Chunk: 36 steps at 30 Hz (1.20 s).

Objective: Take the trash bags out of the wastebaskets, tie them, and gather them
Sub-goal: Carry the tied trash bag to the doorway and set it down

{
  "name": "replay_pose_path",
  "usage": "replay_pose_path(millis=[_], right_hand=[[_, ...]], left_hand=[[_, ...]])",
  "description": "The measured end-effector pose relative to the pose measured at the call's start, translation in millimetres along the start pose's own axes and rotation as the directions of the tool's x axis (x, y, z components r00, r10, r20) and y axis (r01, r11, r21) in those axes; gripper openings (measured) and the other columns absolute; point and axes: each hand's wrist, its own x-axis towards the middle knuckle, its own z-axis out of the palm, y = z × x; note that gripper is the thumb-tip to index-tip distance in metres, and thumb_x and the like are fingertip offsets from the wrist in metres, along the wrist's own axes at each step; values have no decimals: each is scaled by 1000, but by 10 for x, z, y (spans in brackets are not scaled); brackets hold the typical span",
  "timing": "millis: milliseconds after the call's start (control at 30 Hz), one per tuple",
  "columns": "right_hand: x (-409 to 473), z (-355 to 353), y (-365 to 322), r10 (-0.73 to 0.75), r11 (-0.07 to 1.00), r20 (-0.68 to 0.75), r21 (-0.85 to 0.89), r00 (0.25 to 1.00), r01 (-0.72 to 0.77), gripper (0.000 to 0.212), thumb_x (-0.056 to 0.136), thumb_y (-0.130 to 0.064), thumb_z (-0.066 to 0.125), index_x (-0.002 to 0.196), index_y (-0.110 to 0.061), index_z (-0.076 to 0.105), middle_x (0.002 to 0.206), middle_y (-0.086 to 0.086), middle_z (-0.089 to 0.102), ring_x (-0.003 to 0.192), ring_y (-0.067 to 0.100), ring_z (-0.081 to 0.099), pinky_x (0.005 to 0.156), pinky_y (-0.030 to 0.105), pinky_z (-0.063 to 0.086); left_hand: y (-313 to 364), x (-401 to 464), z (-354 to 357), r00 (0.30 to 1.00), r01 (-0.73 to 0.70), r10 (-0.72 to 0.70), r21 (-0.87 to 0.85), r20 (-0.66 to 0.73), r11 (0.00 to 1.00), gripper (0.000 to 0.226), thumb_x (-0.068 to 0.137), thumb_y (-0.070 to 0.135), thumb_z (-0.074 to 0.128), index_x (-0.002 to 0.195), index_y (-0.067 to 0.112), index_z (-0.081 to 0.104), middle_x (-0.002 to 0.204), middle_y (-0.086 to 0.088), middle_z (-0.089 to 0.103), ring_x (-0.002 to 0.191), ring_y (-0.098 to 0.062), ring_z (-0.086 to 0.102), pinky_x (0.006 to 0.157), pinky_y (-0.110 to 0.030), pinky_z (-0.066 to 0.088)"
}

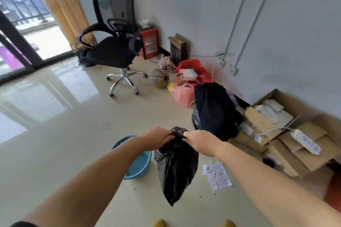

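Observation:
A small black trash bag (176, 167) hangs in the air in front of me, its neck gathered at the top. My left hand (155, 139) grips the neck from the left and my right hand (198, 140) pinches it from the right, fingers meeting at the bunched top. Below and left of the bag a blue wastebasket (138, 166) stands on the floor, partly hidden by my left forearm. A larger black trash bag (215, 110) sits on the floor by the wall, further ahead.
A black office chair (114, 42) stands at the back. Along the wall lie a basketball (158, 77), red and pink bags (193, 72), and flattened cardboard boxes (287, 134) with a white power strip (305, 141). A printed wrapper (216, 175) lies near the bag.

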Motion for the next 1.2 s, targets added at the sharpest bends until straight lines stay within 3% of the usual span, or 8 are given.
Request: replay_pose_path(millis=[167,267,367,500,733,900,1000,1200], right_hand=[[-394,112,-74,197,979,-125,75,972,-188,25,103,-30,31,83,-14,34,87,17,62,79,34,58,61,37,35],[-806,274,-42,324,944,-174,124,930,-305,29,103,-31,30,85,-11,40,77,12,56,71,31,55,59,37,35],[-1288,498,1,444,892,-202,191,873,-410,33,102,-31,31,91,-6,49,82,16,62,75,34,58,63,41,42],[-2108,858,22,599,790,-195,300,777,-534,32,102,-32,32,95,-8,51,86,16,63,76,34,58,69,47,47],[-3935,1638,-178,827,553,-150,387,541,-738,34,102,-33,33,96,-5,51,83,16,60,74,34,57,63,41,40],[-5340,2207,-470,905,414,-95,415,414,-810,27,102,-32,33,84,-13,38,73,8,50,64,29,48,59,37,36],[-6074,2557,-642,943,323,-74,438,324,-839,26,101,-32,34,88,-11,43,69,3,45,64,27,48,59,35,35],[-7346,3082,-898,993,120,-43,509,114,-852,30,102,-32,32,104,-9,50,88,9,60,74,27,52,65,36,38]], left_hand=[[267,110,-200,977,-212,204,172,59,962,42,103,35,29,115,8,58,110,-14,63,104,-29,58,84,-33,41],[610,163,-149,940,-340,322,226,111,913,43,103,36,29,109,5,59,106,-14,63,101,-30,58,81,-35,40],[1030,189,29,886,-462,432,244,166,853,42,103,35,31,108,5,59,105,-14,63,98,-30,58,73,-30,34],[1764,162,385,800,-599,549,266,241,755,42,101,40,31,104,9,60,99,-10,65,92,-29,61,77,-38,47],[3430,-346,1286,582,-812,694,261,423,522,44,101,43,29,102,10,58,91,-9,64,82,-25,59,69,-36,44],[4614,-1034,1973,434,-900,733,221,524,375,40,102,39,29,103,10,56,97,-9,61,90,-26,57,78,-38,45],[5283,-1403,2354,341,-940,749,189,568,284,35,102,38,29,101,13,54,94,-5,58,87,-24,54,74,-33,41],[6561,-1964,2964,154,-987,757,138,635,85,34,102,37,30,102,12,53,99,-7,60,82,-20,47,73,-33,39]])
